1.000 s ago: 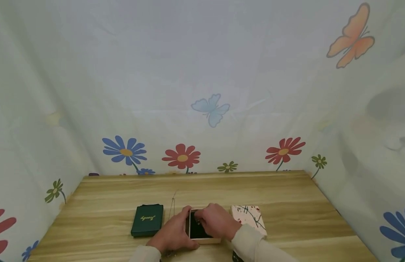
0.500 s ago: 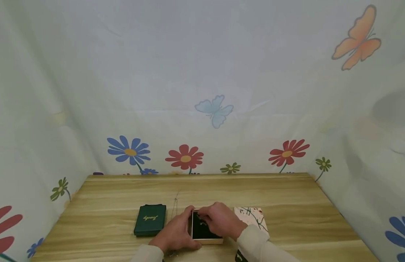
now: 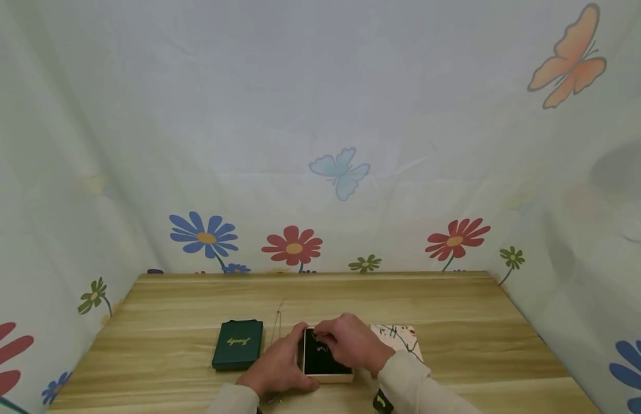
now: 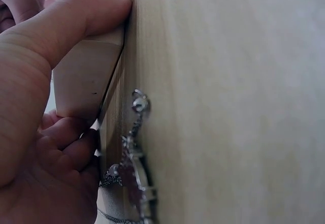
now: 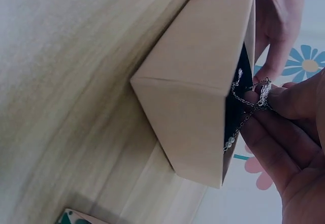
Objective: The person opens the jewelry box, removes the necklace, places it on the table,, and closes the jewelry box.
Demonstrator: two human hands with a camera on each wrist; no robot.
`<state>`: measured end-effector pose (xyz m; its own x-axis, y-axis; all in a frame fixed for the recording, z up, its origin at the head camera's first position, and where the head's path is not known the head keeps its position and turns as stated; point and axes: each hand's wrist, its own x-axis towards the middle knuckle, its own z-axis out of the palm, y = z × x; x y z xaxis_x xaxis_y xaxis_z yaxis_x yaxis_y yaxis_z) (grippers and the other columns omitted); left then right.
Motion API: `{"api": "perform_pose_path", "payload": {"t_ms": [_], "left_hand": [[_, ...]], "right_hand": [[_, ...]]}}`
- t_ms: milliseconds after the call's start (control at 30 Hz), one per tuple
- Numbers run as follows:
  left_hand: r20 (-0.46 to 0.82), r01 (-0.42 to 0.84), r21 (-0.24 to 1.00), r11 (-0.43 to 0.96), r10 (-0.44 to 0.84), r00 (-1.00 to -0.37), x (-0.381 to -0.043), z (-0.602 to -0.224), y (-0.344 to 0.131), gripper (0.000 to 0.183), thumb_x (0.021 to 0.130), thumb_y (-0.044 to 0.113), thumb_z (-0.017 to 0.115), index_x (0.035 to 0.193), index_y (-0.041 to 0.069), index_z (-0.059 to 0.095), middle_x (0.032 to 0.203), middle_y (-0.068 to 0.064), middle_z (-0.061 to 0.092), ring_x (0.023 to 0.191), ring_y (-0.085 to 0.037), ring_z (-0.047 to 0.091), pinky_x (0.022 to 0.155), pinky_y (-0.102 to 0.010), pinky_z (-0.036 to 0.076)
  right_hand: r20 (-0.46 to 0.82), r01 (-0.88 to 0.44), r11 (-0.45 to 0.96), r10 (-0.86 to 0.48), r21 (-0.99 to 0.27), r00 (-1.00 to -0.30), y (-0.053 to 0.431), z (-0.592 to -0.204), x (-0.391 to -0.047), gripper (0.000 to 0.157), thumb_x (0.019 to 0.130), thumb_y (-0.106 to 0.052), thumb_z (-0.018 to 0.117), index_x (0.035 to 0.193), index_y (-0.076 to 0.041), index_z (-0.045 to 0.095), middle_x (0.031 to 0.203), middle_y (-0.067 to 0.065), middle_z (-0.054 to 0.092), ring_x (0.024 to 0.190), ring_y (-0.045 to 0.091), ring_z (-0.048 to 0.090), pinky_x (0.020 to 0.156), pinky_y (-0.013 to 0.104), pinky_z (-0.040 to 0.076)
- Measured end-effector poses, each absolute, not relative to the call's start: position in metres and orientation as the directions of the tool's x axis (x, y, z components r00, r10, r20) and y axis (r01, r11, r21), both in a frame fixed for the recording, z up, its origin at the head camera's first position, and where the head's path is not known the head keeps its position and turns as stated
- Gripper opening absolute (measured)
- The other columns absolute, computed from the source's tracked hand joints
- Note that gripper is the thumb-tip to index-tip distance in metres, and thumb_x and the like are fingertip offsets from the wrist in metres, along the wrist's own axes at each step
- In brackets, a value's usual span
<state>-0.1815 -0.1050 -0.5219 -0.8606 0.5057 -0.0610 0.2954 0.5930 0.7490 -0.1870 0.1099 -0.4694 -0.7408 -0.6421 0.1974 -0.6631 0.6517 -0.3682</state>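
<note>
A small beige box [image 3: 328,379] with a black lining [image 3: 317,362] stands on the table in front of the person. The left hand [image 3: 281,362] grips it from the left, thumb on the near side and fingers round the far side. Over the box, the right hand [image 3: 351,344] pinches a silver chain [image 5: 244,103] by a patterned silver piece [image 5: 264,93] between thumb and fingers. Part of the chain, with small pearl-like beads [image 5: 230,144], lies against the lining. Close to the left hand, a second chain with a silver-rimmed pendant [image 4: 138,178] rests on the table.
A dark green jewelry box [image 3: 239,345] with gold lettering sits to the left. To the right lies a floral-patterned lid or box [image 3: 400,336], partly behind the right wrist. A dark patterned item [image 3: 382,401] shows under the right sleeve. A flowered cloth [image 3: 341,218] surrounds the wooden table [image 3: 206,299].
The right hand's fingers have shifted toward the far edge of the box, showing more of the lining and chain. The left hand keeps its grip. The head view has shifted slightly.
</note>
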Motion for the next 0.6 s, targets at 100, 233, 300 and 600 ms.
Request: {"api": "perform_pose_path", "payload": {"t_ms": [100,233,300,600], "left_hand": [[-0.059,0.295,0.753,0.588,0.507,-0.86,-0.181,-0.52,-0.105,0.105,0.069,0.044,0.096,0.151,0.014,0.037,0.126,0.001,0.066,0.097,-0.012,0.061,0.089,-0.04,0.054],[-0.061,0.293,0.756,0.585,0.51,-0.858,-0.181,-0.52,-0.105,0.105,0.069,0.045,0.095,0.151,0.016,0.037,0.125,0.002,0.066,0.096,-0.011,0.061,0.089,-0.039,0.053],[-0.063,0.292,0.759,0.582,0.512,-0.856,-0.18,-0.52,-0.105,0.106,0.07,0.046,0.095,0.152,0.014,0.036,0.125,0.001,0.067,0.096,-0.011,0.062,0.088,-0.04,0.054],[-0.079,0.273,0.762,0.587,0.503,-0.861,-0.179,-0.518,-0.105,0.114,0.069,0.046,0.096,0.157,0.011,0.032,0.129,-0.003,0.066,0.105,-0.015,0.062,0.092,-0.044,0.054]], "right_hand": [[0.202,-0.665,0.649,-0.643,-0.37,-0.739,0.111,-0.465,-0.187,0.019,0.102,-0.01,0.067,0.116,-0.013,0.079,0.106,-0.002,0.081,0.091,0.002,0.074,0.079,0.02,0.061],[0.205,-0.675,0.64,-0.652,-0.367,-0.73,0.113,-0.461,-0.186,0.019,0.102,-0.01,0.066,0.116,-0.012,0.079,0.106,-0.002,0.081,0.093,0.001,0.074,0.08,0.019,0.06],[0.205,-0.681,0.634,-0.659,-0.366,-0.724,0.113,-0.459,-0.185,0.019,0.102,-0.011,0.066,0.117,-0.012,0.078,0.107,-0.002,0.081,0.094,0.002,0.074,0.08,0.019,0.06],[0.222,-0.699,0.604,-0.674,-0.383,-0.705,0.116,-0.447,-0.177,0.019,0.102,-0.009,0.066,0.117,-0.01,0.078,0.107,0.0,0.082,0.095,0.003,0.075,0.081,0.018,0.06]]}}
